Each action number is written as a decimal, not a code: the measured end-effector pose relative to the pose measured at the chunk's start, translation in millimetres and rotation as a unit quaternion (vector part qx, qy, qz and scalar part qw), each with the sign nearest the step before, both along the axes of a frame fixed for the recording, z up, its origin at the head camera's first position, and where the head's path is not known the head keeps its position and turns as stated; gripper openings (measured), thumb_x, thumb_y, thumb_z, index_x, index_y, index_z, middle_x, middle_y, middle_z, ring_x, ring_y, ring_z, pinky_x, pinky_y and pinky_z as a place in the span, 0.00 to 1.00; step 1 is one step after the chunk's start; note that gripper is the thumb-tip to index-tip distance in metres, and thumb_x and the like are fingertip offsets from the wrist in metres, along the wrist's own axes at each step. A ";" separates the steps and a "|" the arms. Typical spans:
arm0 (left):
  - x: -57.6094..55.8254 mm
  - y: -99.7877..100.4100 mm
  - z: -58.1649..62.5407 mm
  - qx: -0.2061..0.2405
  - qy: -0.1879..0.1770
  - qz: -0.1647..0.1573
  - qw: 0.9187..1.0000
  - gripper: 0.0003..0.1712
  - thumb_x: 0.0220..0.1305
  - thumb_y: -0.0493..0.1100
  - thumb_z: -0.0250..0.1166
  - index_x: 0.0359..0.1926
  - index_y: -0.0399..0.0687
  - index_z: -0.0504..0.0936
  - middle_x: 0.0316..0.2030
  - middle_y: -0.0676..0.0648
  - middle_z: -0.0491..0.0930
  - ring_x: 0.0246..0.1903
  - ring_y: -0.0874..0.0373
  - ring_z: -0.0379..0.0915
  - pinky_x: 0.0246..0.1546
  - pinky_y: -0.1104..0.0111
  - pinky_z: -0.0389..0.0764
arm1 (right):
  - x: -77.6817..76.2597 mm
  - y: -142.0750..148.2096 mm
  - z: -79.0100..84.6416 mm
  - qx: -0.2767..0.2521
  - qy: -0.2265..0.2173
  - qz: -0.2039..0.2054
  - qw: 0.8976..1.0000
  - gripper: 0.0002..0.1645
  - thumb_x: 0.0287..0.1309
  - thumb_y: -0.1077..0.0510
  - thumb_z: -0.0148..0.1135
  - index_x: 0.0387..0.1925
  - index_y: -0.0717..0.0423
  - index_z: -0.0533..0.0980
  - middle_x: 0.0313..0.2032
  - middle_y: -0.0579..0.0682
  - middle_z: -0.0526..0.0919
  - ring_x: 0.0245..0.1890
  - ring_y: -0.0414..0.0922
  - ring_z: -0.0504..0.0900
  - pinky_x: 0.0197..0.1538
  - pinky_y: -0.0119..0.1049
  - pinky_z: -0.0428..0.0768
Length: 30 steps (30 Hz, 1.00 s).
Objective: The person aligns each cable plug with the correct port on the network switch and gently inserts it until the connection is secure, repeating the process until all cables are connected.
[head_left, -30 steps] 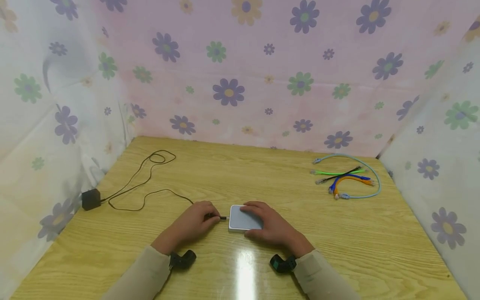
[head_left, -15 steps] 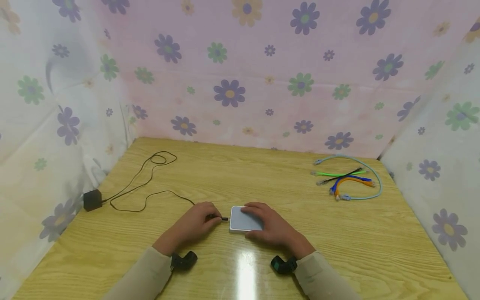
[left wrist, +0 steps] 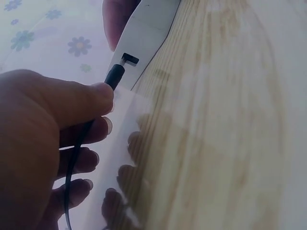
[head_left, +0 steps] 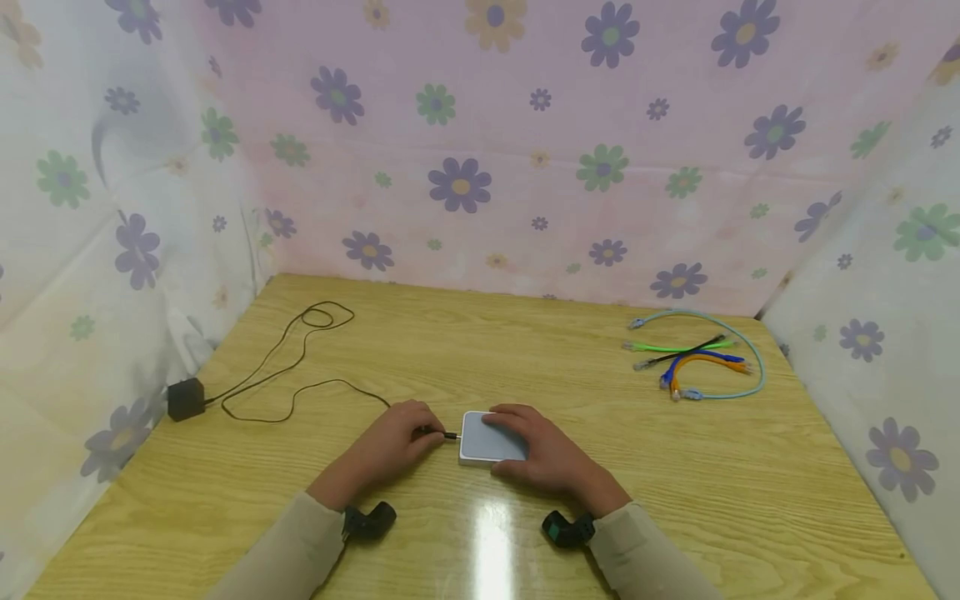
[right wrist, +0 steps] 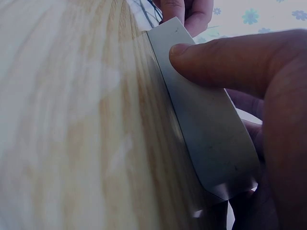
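My left hand (head_left: 396, 442) pinches the black power plug (left wrist: 115, 75) of a thin cable between thumb and index finger. The plug's metal tip points into the dark socket (left wrist: 130, 59) on the end wall of a flat white box with a grey top (head_left: 480, 437); part of the tip still shows in the left wrist view. My right hand (head_left: 547, 450) grips the box from its right end. Its thumb (right wrist: 201, 62) presses the near side wall, and the other fingers lie over the top and far side. The box lies flat on the table.
The cable (head_left: 292, 408) winds left to a black power adapter (head_left: 185, 399) at the table's left edge. Several short network cables (head_left: 697, 354) in light blue, green, black, blue and orange lie at the right rear. Flowered cloth (head_left: 457, 225) hangs around the wooden table (head_left: 480, 333).
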<state>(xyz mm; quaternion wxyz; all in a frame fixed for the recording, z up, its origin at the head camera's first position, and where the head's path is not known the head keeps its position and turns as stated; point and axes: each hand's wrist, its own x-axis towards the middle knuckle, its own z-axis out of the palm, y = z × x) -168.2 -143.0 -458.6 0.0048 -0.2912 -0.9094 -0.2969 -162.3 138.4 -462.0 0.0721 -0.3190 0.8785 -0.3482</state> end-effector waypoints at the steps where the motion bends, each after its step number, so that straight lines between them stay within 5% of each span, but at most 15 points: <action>1: 0.0 -0.1 -0.4 0.000 0.002 0.000 1.000 0.04 0.65 0.46 0.64 0.37 0.57 0.86 0.33 0.61 0.79 0.35 0.68 0.71 0.40 0.69 0.74 | 0.0 -0.1 -0.3 0.000 -0.001 0.000 1.000 0.38 0.55 0.45 0.69 0.67 0.40 0.68 0.67 0.44 0.67 0.60 0.47 0.71 0.54 0.45 0.74; 30: 1.7 -0.3 -0.8 0.007 -0.026 -0.007 1.000 0.05 0.67 0.47 0.62 0.38 0.58 0.84 0.35 0.61 0.80 0.36 0.68 0.71 0.40 0.68 0.75 | -0.8 1.0 -2.4 0.007 0.005 -0.001 1.000 0.38 0.55 0.44 0.68 0.67 0.38 0.67 0.67 0.44 0.66 0.60 0.46 0.71 0.52 0.44 0.74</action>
